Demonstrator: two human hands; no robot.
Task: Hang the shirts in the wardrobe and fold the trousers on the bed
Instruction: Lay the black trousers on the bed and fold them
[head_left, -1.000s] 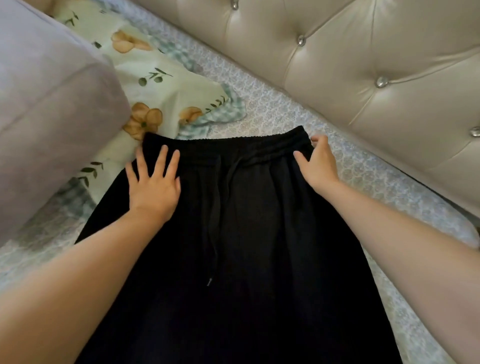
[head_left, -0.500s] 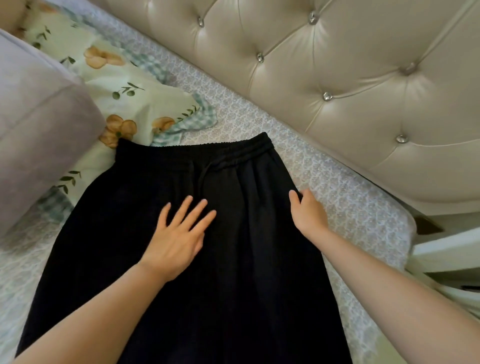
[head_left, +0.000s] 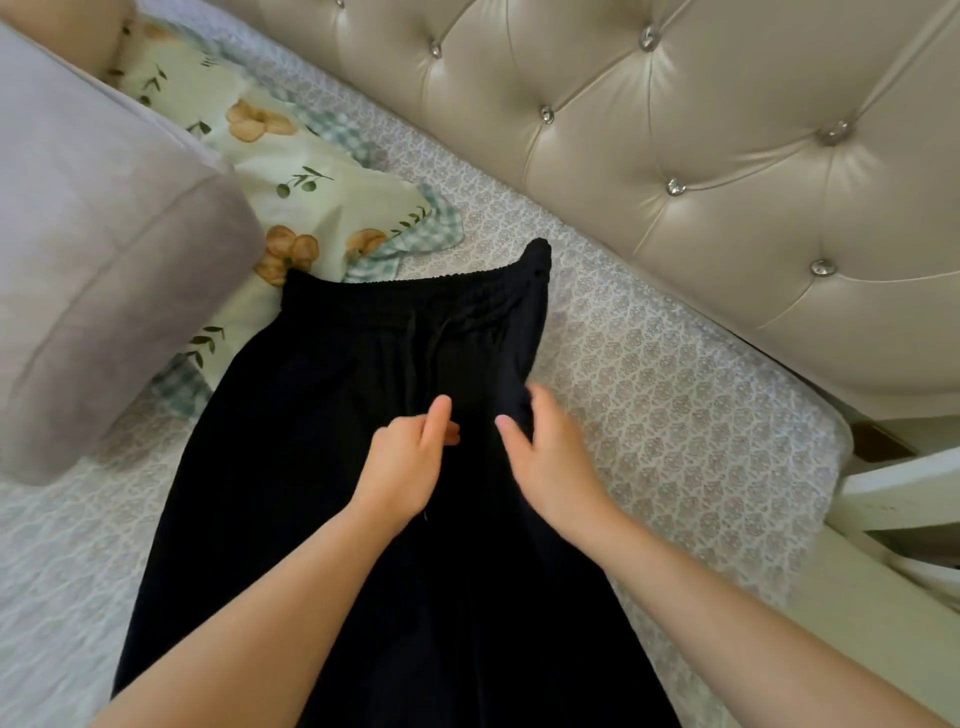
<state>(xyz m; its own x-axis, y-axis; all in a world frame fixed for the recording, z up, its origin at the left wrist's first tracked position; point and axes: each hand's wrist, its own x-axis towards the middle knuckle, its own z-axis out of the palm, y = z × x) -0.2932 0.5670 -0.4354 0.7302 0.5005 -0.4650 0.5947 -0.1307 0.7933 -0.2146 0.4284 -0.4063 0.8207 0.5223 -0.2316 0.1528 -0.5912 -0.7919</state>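
Done so far: the black drawstring trousers with an elastic waistband (head_left: 322, 467) lie spread flat on the pale patterned bed sheet (head_left: 675, 415), with no fold made yet.
Left to do: the folding; I see no shirts or wardrobe from here.
Trousers: the waistband points toward the cream tufted headboard (head_left: 727, 156), and one corner overlaps the floral pillow (head_left: 311, 171).
My left hand (head_left: 405, 462): fingers curled at mid-cloth; blur hides whether they pinch it.
My right hand (head_left: 556, 462): thumb and fingers grip cloth at the right edge.
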